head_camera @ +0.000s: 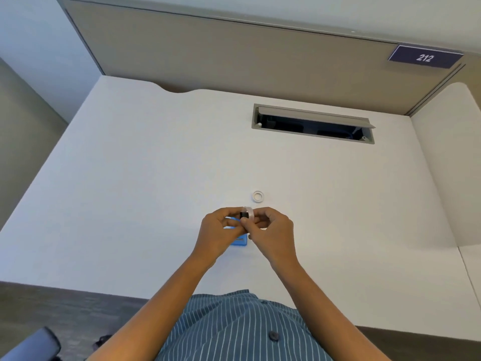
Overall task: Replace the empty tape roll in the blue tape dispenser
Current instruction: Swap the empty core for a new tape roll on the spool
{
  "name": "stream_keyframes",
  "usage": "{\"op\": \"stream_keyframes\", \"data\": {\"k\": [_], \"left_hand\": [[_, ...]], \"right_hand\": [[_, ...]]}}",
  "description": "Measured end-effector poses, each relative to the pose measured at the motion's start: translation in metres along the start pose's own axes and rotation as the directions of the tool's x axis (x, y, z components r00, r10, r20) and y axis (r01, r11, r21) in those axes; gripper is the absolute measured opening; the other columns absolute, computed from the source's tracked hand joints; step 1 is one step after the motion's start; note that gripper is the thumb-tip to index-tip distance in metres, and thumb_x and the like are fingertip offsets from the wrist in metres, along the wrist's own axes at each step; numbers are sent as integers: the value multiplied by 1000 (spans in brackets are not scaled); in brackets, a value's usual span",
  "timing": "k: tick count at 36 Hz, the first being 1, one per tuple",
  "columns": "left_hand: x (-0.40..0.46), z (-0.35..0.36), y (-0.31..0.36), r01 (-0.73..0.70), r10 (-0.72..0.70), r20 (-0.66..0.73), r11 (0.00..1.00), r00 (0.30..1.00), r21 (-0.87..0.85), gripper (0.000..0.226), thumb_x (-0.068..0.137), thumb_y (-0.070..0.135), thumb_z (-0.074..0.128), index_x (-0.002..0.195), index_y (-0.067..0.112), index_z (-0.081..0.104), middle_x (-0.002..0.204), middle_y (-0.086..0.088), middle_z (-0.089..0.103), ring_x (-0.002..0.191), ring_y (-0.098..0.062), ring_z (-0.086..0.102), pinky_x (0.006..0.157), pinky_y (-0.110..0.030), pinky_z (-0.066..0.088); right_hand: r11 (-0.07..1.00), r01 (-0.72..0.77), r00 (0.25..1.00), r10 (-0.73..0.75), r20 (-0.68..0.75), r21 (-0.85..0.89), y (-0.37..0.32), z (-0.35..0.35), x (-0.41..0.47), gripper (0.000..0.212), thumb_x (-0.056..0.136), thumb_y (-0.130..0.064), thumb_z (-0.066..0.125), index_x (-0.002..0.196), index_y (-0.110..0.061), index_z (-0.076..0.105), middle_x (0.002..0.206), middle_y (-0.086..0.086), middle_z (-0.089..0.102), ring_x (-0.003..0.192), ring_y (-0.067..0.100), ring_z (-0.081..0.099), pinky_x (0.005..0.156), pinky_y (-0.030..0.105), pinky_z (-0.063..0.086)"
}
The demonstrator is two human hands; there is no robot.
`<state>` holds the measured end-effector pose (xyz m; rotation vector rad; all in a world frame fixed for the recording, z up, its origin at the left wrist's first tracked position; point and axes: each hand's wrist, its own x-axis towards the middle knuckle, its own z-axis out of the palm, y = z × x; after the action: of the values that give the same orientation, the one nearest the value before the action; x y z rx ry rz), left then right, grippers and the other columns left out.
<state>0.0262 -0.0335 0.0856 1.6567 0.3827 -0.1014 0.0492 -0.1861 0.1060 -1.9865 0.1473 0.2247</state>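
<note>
My left hand [217, 231] and my right hand [270, 230] meet above the white desk [156, 178], fingertips together. Between them sits a small black spool hub [244, 214] with a clear tape roll [249, 212] around or beside it; I cannot tell which hand holds which piece. The blue tape dispenser [240, 241] lies on the desk under my hands, mostly hidden by them. A white empty tape ring [258, 196] lies flat on the desk just beyond my fingers.
An open cable tray slot [313, 123] is cut into the desk at the back right. A beige partition [234, 61] with a "212" sign [424, 57] stands behind. A chair armrest [31, 345] shows at the lower left.
</note>
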Motion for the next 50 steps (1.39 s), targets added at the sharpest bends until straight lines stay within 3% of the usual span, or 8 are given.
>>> {"op": "stream_keyframes", "data": {"k": [9,13,20,23,35,38,42,50], "left_hand": [[12,-18,-12,42,-42,43,999,998,8,47,84,15,91,128,21,77,112,5,83,93,-6,81,73,-9,59],[18,-24,-17,91,-86,67,993,994,-81,32,98,11,76,128,23,77,117,3,83,95,-14,83,87,-25,66],[28,-29,-18,178,-132,173,943,976,-281,33,105,9,66,137,14,72,125,-5,81,109,-24,81,96,-38,65],[32,-29,-18,180,-121,206,938,971,-298,33,103,9,68,136,11,73,124,-5,82,112,-27,80,97,-40,65],[38,-30,-13,204,-129,220,907,967,-369,29,97,13,76,126,16,79,123,-5,82,109,-27,80,91,-36,66],[37,-29,-11,206,-135,201,897,970,-391,27,95,14,77,122,18,81,121,-7,82,108,-29,80,88,-32,66],[37,-27,-11,198,-136,180,901,974,-386,25,96,15,77,120,20,83,120,-7,83,108,-30,80,88,-33,66],[35,-25,-12,194,-143,156,899,977,-394,33,90,20,80,123,14,81,119,-9,83,108,-30,80,94,-40,66]], "right_hand": [[999,-6,1000,4,-31,-37,0,14,3,11,90,-17,88,95,-21,80,80,-6,78,77,15,77,68,45,70],[999,-13,1000,12,-28,-33,1,18,5,15,88,-19,89,92,-28,78,79,-9,78,76,15,77,67,45,70],[1000,-13,1000,12,-13,-25,2,21,11,17,88,-22,90,91,-33,77,80,-8,78,78,18,78,70,46,70],[1000,-14,1000,14,-2,10,-1,21,13,22,86,-27,92,88,-39,75,80,-6,79,77,17,79,67,44,70],[986,-88,996,84,36,140,-2,18,21,15,89,-26,90,95,-33,79,84,-10,80,78,13,81,60,27,67],[988,-73,997,70,27,138,-1,19,21,16,91,-24,89,95,-35,78,86,-8,80,78,14,81,61,30,68],[992,-52,999,52,6,118,1,20,21,12,91,-21,88,101,-25,82,88,-3,81,77,16,81,62,36,70],[996,28,999,-26,-22,82,3,21,20,20,90,-19,88,94,-36,78,82,-13,78,81,10,78,63,42,70]]}}
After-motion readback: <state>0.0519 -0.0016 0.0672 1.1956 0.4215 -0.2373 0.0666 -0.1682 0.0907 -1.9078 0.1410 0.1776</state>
